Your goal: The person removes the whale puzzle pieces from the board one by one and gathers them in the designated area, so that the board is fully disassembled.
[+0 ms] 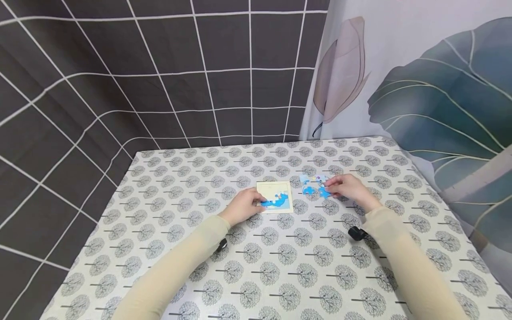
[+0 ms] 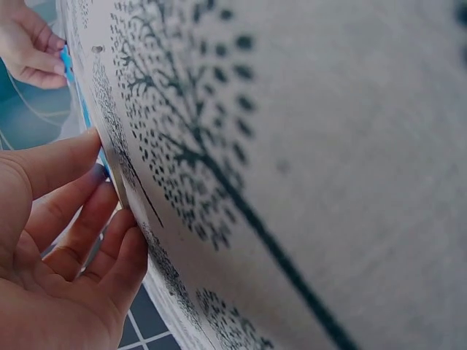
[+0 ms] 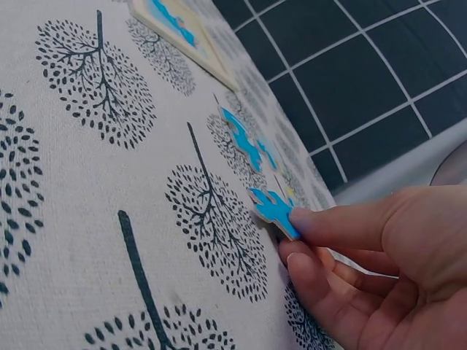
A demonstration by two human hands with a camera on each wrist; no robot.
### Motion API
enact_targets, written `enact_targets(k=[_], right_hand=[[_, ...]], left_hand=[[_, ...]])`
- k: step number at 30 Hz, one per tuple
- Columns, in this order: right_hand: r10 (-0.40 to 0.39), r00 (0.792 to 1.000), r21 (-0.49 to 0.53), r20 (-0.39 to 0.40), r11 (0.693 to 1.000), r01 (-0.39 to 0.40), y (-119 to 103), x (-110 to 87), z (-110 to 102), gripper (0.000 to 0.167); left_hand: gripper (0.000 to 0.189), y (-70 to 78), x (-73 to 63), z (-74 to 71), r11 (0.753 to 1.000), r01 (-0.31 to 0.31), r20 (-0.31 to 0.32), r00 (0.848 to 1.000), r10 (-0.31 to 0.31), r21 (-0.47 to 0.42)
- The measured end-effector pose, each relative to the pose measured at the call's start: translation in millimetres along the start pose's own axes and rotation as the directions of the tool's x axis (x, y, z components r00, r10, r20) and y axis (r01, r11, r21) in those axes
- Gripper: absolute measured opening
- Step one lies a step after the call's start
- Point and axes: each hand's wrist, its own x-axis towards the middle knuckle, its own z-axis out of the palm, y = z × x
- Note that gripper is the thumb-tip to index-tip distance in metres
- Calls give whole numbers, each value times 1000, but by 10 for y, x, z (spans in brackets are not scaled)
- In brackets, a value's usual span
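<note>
A cream puzzle tray (image 1: 290,200) lies on the table with blue puzzle pieces (image 1: 283,202) fitted in its lower part. Over the tray's left side, my left hand (image 1: 244,206) has thumb and index finger about a blue puzzle piece (image 1: 264,203), mostly hidden by the fingertips. In the left wrist view, the other fingers of the left hand (image 2: 73,233) bend against the tray edge. My right hand (image 3: 357,255) pinches a blue jigsaw piece (image 3: 273,208) between thumb and fingers, close to the cloth. Beside it lie loose puzzle pieces (image 1: 307,189), right of the tray.
A white tablecloth (image 1: 264,266) with grey tree prints covers the table. Behind it hangs a dark curtain (image 1: 224,89) with white grid lines. A floral curtain (image 1: 400,89) borders the right side. Black wrist cameras (image 1: 357,233) sit under both forearms.
</note>
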Motion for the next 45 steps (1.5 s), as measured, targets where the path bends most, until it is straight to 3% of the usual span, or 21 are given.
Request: enact_targets(k=[26,45], right_hand=[[5,998,-109,-58,994,-11,-47,26,18,30],[14,1000,-158,-6,987,-15,-144,36,1,29]], left_hand=[[29,30,-20,-10,1000,-1,13,1000,0,28],[29,43,-30,-12,999,-1,9,1000,1,36]])
